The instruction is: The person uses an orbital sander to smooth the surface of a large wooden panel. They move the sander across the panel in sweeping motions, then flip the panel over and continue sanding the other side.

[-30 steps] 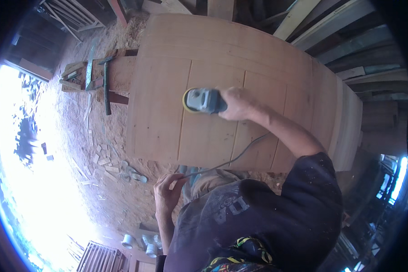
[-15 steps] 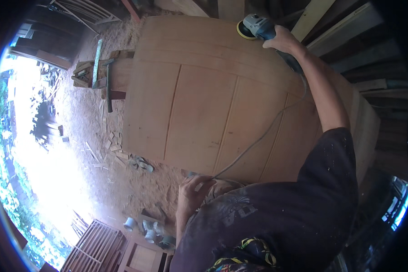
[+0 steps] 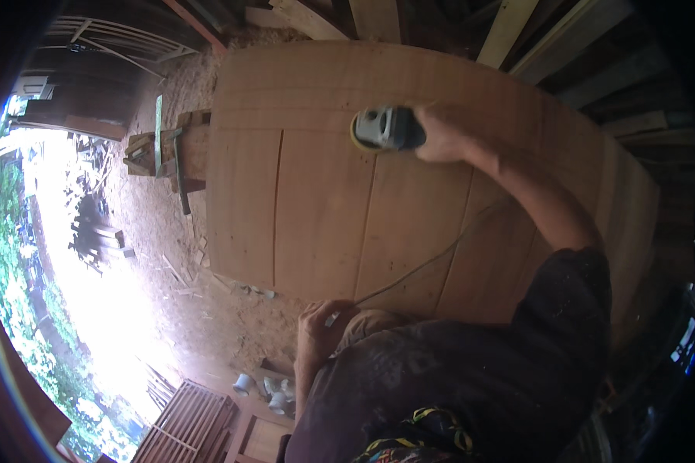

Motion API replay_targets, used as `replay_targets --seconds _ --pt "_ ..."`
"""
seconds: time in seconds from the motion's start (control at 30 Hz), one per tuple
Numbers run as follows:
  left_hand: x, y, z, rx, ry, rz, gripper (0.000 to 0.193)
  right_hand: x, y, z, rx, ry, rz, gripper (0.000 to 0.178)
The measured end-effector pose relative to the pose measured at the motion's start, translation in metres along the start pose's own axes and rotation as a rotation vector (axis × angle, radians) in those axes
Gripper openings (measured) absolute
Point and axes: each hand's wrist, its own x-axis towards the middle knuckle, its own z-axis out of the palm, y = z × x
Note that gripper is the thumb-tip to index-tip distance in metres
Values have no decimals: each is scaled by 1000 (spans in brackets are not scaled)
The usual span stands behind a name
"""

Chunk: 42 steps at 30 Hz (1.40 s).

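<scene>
Right hand (image 3: 440, 137): closed firmly around the dark rear end of the disc sander, toward half past 1 from mid-view; seen from the back, slightly blurred.
Right arm (image 3: 544, 197): bent at the elbow out at 3 o'clock, then slanting forward and inward toward 10 o'clock over the panel; bare below a dark short sleeve (image 3: 571, 282).
Disc sander (image 3: 386, 129): over the far part of the wooden panel, between 12 and 1 o'clock; turned with grey head toward 9 and grip toward 3, edged yellow at the disc (image 3: 355, 133). Cannot tell how hard pressed to the wood.
Left hand (image 3: 324, 328): low, near half past 6, close to the body; nearly closed, with curled fingers holding the cord.
Left arm (image 3: 307, 370): pointing up toward 12 o'clock, alongside the dark shirt (image 3: 440, 370).
Cord (image 3: 409, 272): stretched from the left hand toward 2 o'clock across the panel, fading near the right forearm.
Wooden panel (image 3: 316, 224): spread across the centre, scored with straight grooves (image 3: 276, 208).
Surroundings: slatted wooden frame (image 3: 181, 424) between 7 and 8 o'clock; pale board (image 3: 508, 31) at 1.
</scene>
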Motion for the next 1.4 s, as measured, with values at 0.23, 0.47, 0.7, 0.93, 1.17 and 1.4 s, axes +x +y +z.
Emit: replay_targets --seconds 0.23,0.47,0.7,0.93,1.17,1.4 --pt "18 0 14 -16 10 18 17 86 74 -67 -5 163 151 61" --pt "12 1 12 -63 51 47 16 81 75 -68 50 134 75 64" --pt "21 -5 5 -8 24 84 16 34 -15 15 -39 33 -148 52" --pt "30 -9 12 -35 5 72 16 79 28 -69 -106 63 139 57" --pt "24 -1 7 -25 42 74 16 107 58 -75 -14 128 110 65" --pt "28 -7 4 -15 6 88 16 41 -38 17 -37 -55 -186 56"
